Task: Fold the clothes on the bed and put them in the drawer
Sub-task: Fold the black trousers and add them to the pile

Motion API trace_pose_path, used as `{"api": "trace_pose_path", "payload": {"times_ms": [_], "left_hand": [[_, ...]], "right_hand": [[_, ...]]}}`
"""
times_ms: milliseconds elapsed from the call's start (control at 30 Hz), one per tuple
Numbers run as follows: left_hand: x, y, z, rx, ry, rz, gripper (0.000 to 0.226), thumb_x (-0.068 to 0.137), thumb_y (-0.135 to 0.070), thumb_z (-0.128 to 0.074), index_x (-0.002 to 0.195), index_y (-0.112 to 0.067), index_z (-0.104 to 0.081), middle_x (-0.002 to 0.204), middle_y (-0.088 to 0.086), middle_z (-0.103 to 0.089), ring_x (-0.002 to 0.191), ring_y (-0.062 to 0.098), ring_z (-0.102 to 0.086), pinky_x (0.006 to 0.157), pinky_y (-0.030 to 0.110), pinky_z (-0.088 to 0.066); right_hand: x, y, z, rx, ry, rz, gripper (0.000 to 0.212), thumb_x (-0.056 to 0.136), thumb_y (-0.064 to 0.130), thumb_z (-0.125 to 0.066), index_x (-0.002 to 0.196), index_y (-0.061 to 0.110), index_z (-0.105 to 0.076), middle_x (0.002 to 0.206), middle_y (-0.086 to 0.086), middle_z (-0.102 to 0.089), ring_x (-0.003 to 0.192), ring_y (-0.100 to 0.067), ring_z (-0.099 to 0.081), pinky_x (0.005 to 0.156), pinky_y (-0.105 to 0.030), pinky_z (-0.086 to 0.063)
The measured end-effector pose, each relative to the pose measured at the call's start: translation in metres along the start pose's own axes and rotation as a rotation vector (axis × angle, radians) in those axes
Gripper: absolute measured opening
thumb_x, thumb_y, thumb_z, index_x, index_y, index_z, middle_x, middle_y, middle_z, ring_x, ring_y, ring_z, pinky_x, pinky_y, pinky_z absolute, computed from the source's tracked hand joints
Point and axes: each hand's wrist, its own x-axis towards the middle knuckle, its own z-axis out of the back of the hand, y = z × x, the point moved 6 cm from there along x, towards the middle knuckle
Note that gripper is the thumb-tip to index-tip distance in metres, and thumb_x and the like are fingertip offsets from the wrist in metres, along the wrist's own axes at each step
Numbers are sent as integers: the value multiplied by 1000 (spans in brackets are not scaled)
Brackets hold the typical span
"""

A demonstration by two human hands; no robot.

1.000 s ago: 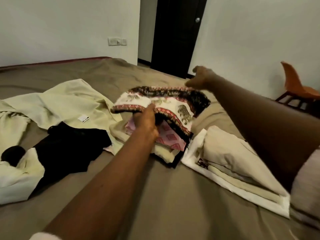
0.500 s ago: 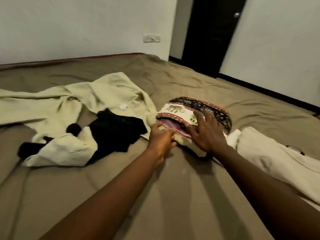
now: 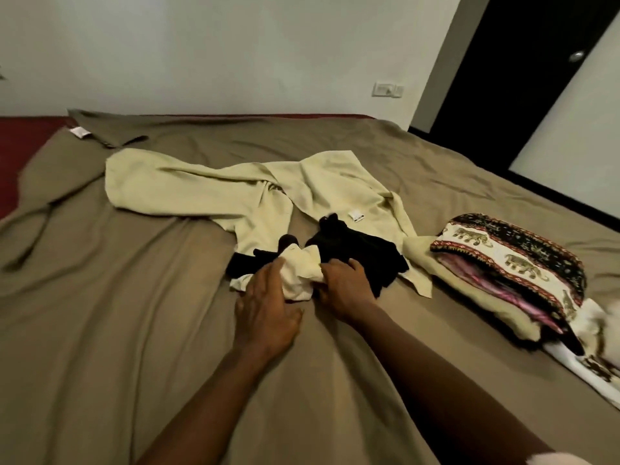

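1. Head view, key relation: the crumpled pale-cream cloth garment (image 3: 214, 193) lies straight ahead of both hands. Its long axis runs diagonally, from the far left of the olive-brown bed sheet (image 3: 100, 330) towards the near right. Only its bunched near end (image 3: 300, 271) is within reach; the rest stretches away beyond the fingertips.
2. Left hand (image 3: 265, 317): back up, fingers fairly straight, tips resting on the left side of the bunch. It lies flat w/ nothing clasped.
3. Right hand (image 3: 345, 286): fingers curled down at the right side of the bunch, thumb turned in towards it. It appears to grip the cream fabric, tho the underside is hidden.
4. Both hands are about equally near, one each side of the bunch, so a two-handed lift or spread looks like the natural next move (judgement).
5. The small rumpled black fabric garment (image 3: 359, 253) lies on top of the cream garment, just beyond the right hand and touching the bunch. It prob needs separating first.
6. The folded stack topped by elephant-print patterned cloth (image 3: 510, 263) sits well to the right, apart from both hands, i.e. already folded.
7. No drawer is in view. The dark door (image 3: 523, 78) stands at far right.
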Motion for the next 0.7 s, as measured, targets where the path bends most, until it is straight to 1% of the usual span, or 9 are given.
{"api": "trace_pose_path", "payload": {"times_ms": [67, 100, 167, 233, 300, 367, 500, 633, 700], "left_hand": [[-1, -1, -2, 139, -53, 16, 98, 82, -39, -75, 161, -27, -17, 155, -1, -39, 140, 27, -41, 107, 50, -39], [-2, -1, 0, 162, -90, 35, 96, 83, -37, -75, 160, -28, -19, 149, 0, -45, 135, 28, -46, 104, 50, -41], [0, -6, 12, 4, -149, 82, 69, 85, -33, -75, 148, -32, -46, 131, 1, -64, 119, 29, -60, 95, 46, -50], [-1, -6, 27, -312, -232, 212, 32, 86, -25, -72, 117, -32, -69, 105, 0, -75, 97, 29, -68, 80, 38, -54], [-8, -7, 43, -545, -319, 329, 16, 84, -16, -69, 93, -29, -74, 88, -5, -74, 85, 25, -68, 71, 35, -53], [-18, -9, 54, -615, -374, 357, 17, 83, -12, -67, 87, -27, -73, 85, -7, -72, 84, 25, -67, 70, 35, -52], [-35, -14, 56, -433, -303, 233, 20, 86, -10, -68, 102, -22, -71, 98, 5, -69, 94, 32, -64, 74, 33, -44], [-55, -39, 41, -82, -234, 127, 62, 78, -16, -75, 136, -26, -55, 137, 10, -54, 125, 36, -52, 96, 50, -44], [-78, -69, 31, -63, -212, -45, 81, 77, -25, -81, 149, -27, -42, 154, 4, -39, 138, 30, -41, 105, 50, -39]], "right_hand": [[-4, -5, 14, 69, -104, -55, 23, 95, 28, -59, 116, 22, -64, 116, -5, -69, 110, -28, -63, 103, -44, -45], [-8, -9, 21, 104, -132, -67, 19, 95, 27, -59, 113, 23, -64, 110, -3, -71, 102, -27, -65, 93, -44, -49], [-19, -16, 35, 203, -112, -70, 19, 95, 33, -64, 113, 25, -63, 106, 2, -70, 98, -24, -66, 84, -41, -51], [-38, -19, 39, 265, 63, -70, 46, 89, 48, -74, 129, 31, -57, 115, 6, -66, 107, -20, -64, 86, -36, -52], [-62, -28, 29, 61, 250, -105, 87, 82, 57, -78, 154, 31, -37, 139, 2, -53, 128, -23, -52, 101, -37, -47], [-85, -38, 16, -216, 283, -116, 87, 89, 54, -71, 159, 29, -28, 148, -2, -40, 135, -27, -41, 107, -43, -41], [-117, -53, 33, -105, -62, -216, 27, 93, 26, -64, 120, 26, -66, 117, -2, -62, 111, -28, -61, 86, -38, -44], [-159, -69, 98, 276, -450, -398, 22, 99, 20, -56, 114, 15, -70, 108, -10, -70, 99, -31, -64, 83, -39, -48], [-176, -69, 135, 431, -497, -396, 21, 103, 21, -53, 103, 10, -71, 98, -10, -71, 90, -25, -63, 80, -40, -48]]}}
